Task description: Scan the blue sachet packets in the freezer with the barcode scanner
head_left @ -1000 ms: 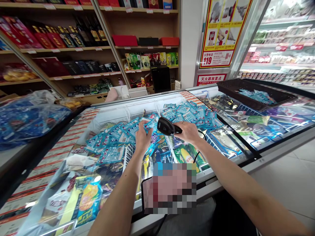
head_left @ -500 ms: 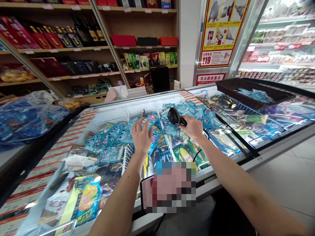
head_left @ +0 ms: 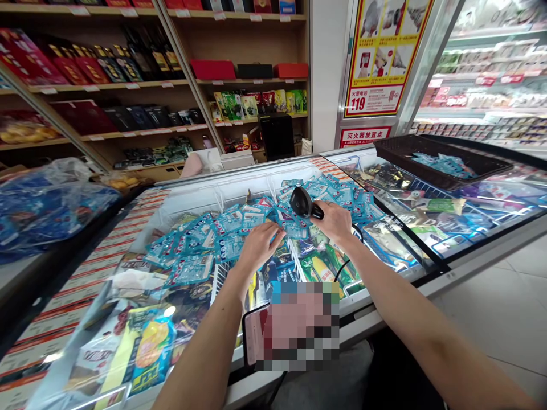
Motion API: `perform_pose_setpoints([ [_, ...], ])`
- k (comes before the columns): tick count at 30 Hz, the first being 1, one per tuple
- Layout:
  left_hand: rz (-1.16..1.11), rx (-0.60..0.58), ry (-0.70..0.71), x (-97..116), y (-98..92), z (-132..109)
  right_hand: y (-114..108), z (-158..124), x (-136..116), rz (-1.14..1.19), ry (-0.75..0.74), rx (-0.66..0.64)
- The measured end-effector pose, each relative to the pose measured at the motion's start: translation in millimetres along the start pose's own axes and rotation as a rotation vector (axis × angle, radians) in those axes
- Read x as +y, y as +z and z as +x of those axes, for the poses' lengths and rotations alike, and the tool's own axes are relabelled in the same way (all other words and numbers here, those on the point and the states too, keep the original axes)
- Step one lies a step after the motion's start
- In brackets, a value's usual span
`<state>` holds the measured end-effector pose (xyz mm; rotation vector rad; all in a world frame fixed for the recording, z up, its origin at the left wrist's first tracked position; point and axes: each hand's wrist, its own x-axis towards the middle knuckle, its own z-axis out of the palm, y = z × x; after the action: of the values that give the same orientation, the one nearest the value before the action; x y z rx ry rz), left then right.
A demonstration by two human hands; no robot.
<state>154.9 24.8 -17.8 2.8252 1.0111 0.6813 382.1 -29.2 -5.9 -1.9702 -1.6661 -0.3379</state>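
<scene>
My right hand is closed around the handle of a black barcode scanner, held above a heap of blue snack packets in an open chest freezer. Its cable trails down past my wrist. My left hand reaches into the freezer with fingers stretched toward the right, resting on the blue packets in the middle pile. Nothing is gripped in it.
Sliding glass lids cover the freezer to the right, with a black basket of blue packets on top. A plastic bag of goods sits at left. Wooden shelves of boxed goods stand behind. A blurred device leans at the freezer's near edge.
My left hand dropped and swung right onto the packets. The scanner moved right and farther back from one second ago, then held still.
</scene>
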Motion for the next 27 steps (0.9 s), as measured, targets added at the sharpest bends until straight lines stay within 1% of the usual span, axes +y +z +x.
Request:
perform_pose_setpoints([
  [5, 0.067, 0.049, 0.028, -1, 3.4, 1, -3, -2, -2, -0.013, -0.004, -0.015],
  [8, 0.078, 0.012, 0.057, -3, 6.4, 1, -1, -3, -4, -0.016, -0.035, -0.037],
  [12, 0.038, -0.046, 0.053, -6, 7.4, 2, 6, -4, -4, -0.022, -0.073, -0.07],
  [19, -0.085, -0.02, -0.066, -8, 0.6, -1, 10, -4, -3, -0.032, -0.078, -0.079],
  [24, -0.223, -0.026, -0.163, -11, -0.9, -1, 12, -3, 0, -0.031, -0.074, -0.06],
  [27, -0.28, -0.007, -0.227, -14, -2.1, 0, 13, -3, 1, -0.03, -0.078, -0.064],
])
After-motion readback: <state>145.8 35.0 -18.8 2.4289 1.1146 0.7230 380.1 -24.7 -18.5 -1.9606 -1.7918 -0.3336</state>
